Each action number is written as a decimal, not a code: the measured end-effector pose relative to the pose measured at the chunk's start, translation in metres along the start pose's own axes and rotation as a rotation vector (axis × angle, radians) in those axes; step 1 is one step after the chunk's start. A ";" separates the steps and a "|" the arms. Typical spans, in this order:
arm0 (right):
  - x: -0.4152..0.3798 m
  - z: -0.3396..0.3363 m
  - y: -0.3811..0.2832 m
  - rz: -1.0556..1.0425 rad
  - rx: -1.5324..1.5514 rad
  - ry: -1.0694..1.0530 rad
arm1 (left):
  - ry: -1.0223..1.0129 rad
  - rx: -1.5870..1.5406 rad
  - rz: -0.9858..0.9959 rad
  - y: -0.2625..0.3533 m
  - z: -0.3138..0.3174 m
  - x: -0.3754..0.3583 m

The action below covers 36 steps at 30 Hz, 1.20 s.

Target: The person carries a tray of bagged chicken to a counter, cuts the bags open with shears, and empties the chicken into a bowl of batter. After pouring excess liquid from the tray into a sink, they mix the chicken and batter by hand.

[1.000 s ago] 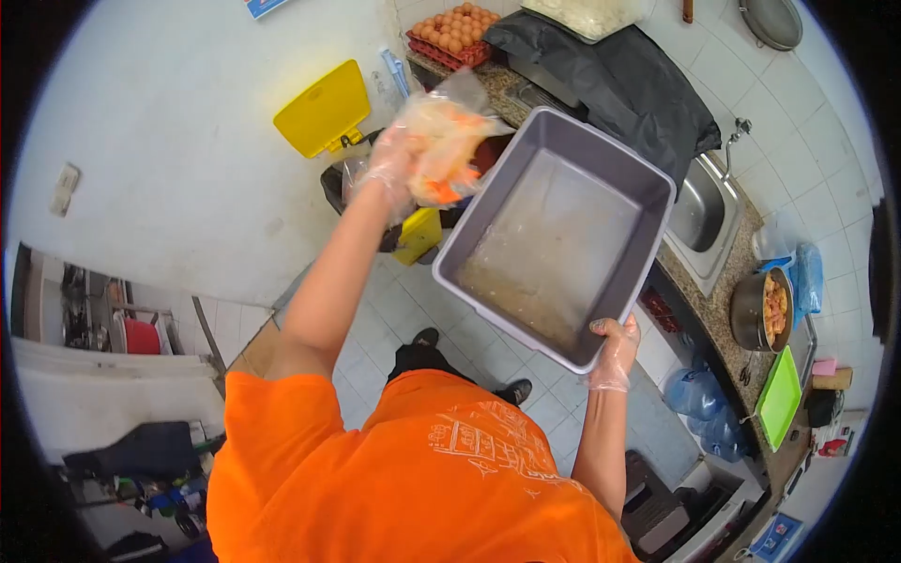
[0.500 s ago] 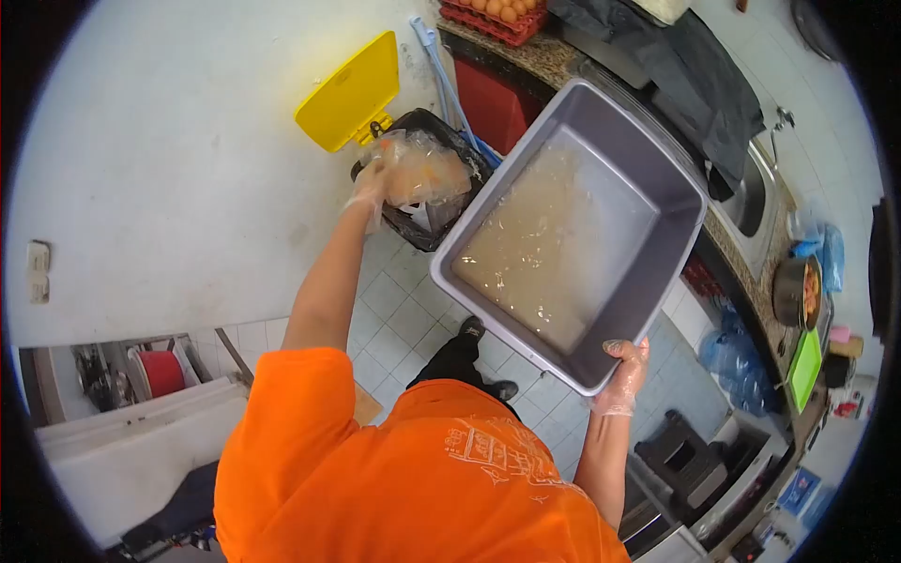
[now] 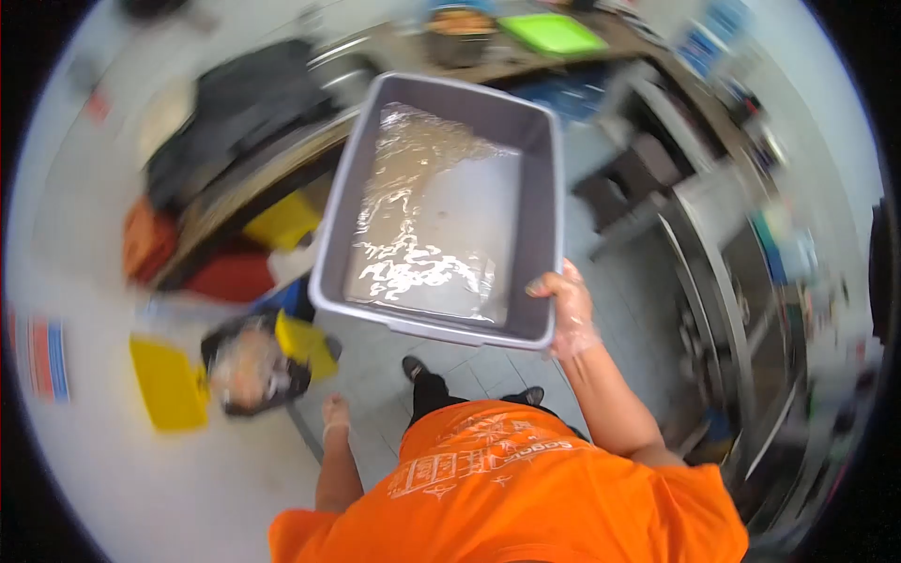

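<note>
My right hand [image 3: 566,305], in a clear plastic glove, grips the near right corner of a grey plastic tub [image 3: 557,202], thumb over the rim. Cloudy liquid [image 3: 413,258] with bright reflections lies in the tilted tub. Down at the left, my left hand [image 3: 335,413] is apart from the tub and smeared by motion, so its fingers cannot be made out. Close by stands a trash bin with a black liner [image 3: 282,389] and a raised yellow lid [image 3: 169,385]. Crumpled clear plastic [image 3: 246,366] with orange bits lies in the bin's mouth.
Beyond the tub runs a counter with a sink [image 3: 347,75], a dark cloth [image 3: 249,103], a pot of food [image 3: 460,36] and a green cutting board [image 3: 554,34]. A dark stool [image 3: 629,183] and metal shelving [image 3: 699,253] stand at the right.
The view has swung right. My left hand has let go of the clear plastic, now in the bin, and drawn back. My right hand has carried the tub away from the bin, and its liquid has shifted.
</note>
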State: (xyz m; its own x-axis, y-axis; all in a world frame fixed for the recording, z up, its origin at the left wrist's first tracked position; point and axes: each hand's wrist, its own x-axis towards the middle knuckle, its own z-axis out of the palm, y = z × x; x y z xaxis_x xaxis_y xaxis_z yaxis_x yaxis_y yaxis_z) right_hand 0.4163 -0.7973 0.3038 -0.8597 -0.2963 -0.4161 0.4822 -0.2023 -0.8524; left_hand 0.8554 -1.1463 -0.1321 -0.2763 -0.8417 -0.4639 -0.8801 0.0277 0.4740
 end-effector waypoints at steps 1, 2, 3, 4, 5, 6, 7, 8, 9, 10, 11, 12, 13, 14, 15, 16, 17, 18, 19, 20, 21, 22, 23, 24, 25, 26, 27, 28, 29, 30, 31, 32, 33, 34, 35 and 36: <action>0.000 -0.046 0.004 -0.043 0.124 0.051 | 0.010 -0.117 0.105 0.015 0.015 0.003; -0.011 -0.082 -0.018 -0.085 0.075 0.092 | 0.008 -0.233 0.212 0.034 0.029 0.001; -0.024 -0.114 -0.041 -0.104 0.098 0.131 | -0.040 -0.250 0.147 0.079 0.026 -0.030; -0.027 -0.158 -0.043 -0.149 0.120 0.174 | -0.087 -0.264 0.082 0.154 0.008 -0.081; -0.046 -0.197 -0.050 -0.174 0.182 0.244 | -0.109 -0.301 0.100 0.165 0.015 -0.063; -0.032 -0.201 -0.072 -0.195 0.221 0.289 | -0.132 -0.337 0.118 0.170 0.023 -0.041; -0.042 -0.241 -0.081 -0.230 0.235 0.342 | -0.151 -0.403 0.109 0.189 0.033 -0.053; -0.055 -0.292 -0.084 -0.258 0.251 0.378 | -0.157 -0.473 0.093 0.201 0.045 -0.075; -0.071 -0.337 -0.087 -0.273 0.261 0.421 | -0.146 -0.466 0.162 0.195 0.066 -0.080; -0.090 -0.377 -0.097 -0.297 0.313 0.474 | -0.135 -0.457 0.225 0.185 0.090 -0.083; -0.084 -0.417 -0.118 -0.317 0.322 0.524 | -0.127 -0.453 0.282 0.213 0.112 -0.086; -0.096 -0.462 -0.125 -0.339 0.330 0.580 | -0.140 -0.383 0.203 0.233 0.133 -0.109; -0.105 -0.449 -0.142 -0.335 0.347 0.651 | -0.161 -0.301 0.107 0.244 0.119 -0.108; -0.108 -0.505 -0.139 -0.367 0.287 0.701 | -0.166 -0.224 0.017 0.252 0.135 -0.137; -0.126 -0.541 -0.151 -0.374 0.300 0.774 | -0.221 -0.136 0.038 0.265 0.150 -0.160; -0.138 -0.557 -0.160 -0.384 0.311 0.847 | -0.278 -0.050 0.058 0.277 0.155 -0.165; -0.146 -0.599 -0.164 -0.395 0.306 0.944 | -0.331 0.032 0.075 0.290 0.171 -0.183; -0.151 -0.646 -0.164 -0.403 0.300 1.041 | -0.382 0.116 0.092 0.305 0.184 -0.201; -0.160 -0.696 -0.164 -0.441 0.259 1.086 | -0.431 0.204 0.107 0.317 0.196 -0.215; -0.173 -0.741 -0.165 -0.479 0.215 1.130 | -0.473 0.262 0.123 0.331 0.209 -0.224; -0.194 -0.768 -0.176 -0.426 0.181 1.218 | -0.514 0.320 0.142 0.344 0.222 -0.233; -0.213 -0.791 -0.187 -0.371 0.146 1.303 | -0.548 0.345 0.159 0.361 0.236 -0.236; -0.228 -0.819 -0.194 -0.365 0.171 1.368 | -0.582 0.368 0.177 0.378 0.249 -0.240; -0.242 -0.845 -0.200 -0.362 0.197 1.435 | -0.599 0.392 0.192 0.396 0.264 -0.241; -0.254 -0.866 -0.209 -0.341 0.154 1.480 | -0.598 0.399 0.204 0.414 0.284 -0.240; -0.266 -0.885 -0.217 -0.318 0.110 1.528 | -0.585 0.403 0.215 0.432 0.304 -0.238; -0.280 -0.902 -0.226 -0.294 0.067 1.579 | -0.566 0.406 0.230 0.450 0.328 -0.236; -0.294 -0.930 -0.227 -0.265 0.027 1.625 | -0.569 0.394 0.245 0.470 0.350 -0.234; -0.306 -0.966 -0.221 -0.232 -0.012 1.668 | -0.599 0.371 0.268 0.491 0.374 -0.235; -0.312 -0.997 -0.218 -0.196 -0.053 1.706 | -0.679 0.331 0.310 0.517 0.401 -0.239; -0.314 -1.012 -0.213 -0.342 -0.086 1.750 | -0.760 0.287 0.347 0.543 0.426 -0.244; -0.318 -1.021 -0.214 -0.322 -0.080 1.758 | -0.836 0.245 0.379 0.570 0.447 -0.249; -0.322 -1.032 -0.220 -0.300 -0.079 1.762 | -0.898 0.314 0.553 0.599 0.473 -0.262; -0.326 -1.041 -0.223 -0.271 -0.077 1.760 | -0.952 0.383 0.721 0.629 0.496 -0.277; -0.344 -1.085 -0.208 -0.299 -0.113 1.788 | -1.004 0.448 0.812 0.682 0.508 -0.332; -0.361 -1.131 -0.198 -0.332 -0.150 1.806 | -1.070 0.405 0.895 0.718 0.537 -0.363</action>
State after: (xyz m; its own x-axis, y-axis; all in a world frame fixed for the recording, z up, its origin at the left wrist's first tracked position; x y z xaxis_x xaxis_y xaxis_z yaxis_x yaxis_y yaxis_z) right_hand 0.4410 0.4053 0.2641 -0.0653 0.9967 0.0487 0.3453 0.0684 -0.9360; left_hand 0.1166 -0.5317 -0.0256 -0.7716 0.3309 -0.5434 -0.2587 0.6171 0.7431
